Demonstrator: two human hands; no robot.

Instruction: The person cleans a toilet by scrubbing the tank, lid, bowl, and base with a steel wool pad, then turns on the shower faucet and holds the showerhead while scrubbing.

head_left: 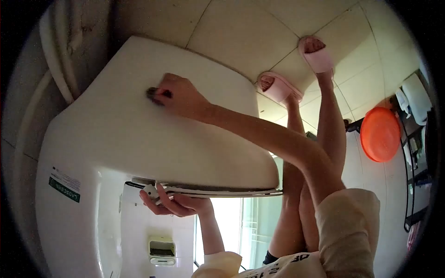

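the right hand [181, 95] pinches one dark, motion-blurred scrubber [152, 95] against the glossy white side of one toilet [139, 134]; the left hand [178, 204] curls its fingers round one small white piece [150, 190] beside the seat edge [232, 191]. two pink slippers [279, 89], one orange basin [380, 134], one wall dispenser [162, 250]; beige tiled bathroom floor [250, 37].

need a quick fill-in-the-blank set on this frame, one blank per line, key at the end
1. The upper hand, holding a small dark item at the side of the white toilet, is the person's ___ hand.
2. In the picture, the other hand is ___ (above/below) it.
3. Both slippers are ___ in colour.
4. The round basin is ___ in colour.

Missing words: right; below; pink; orange.
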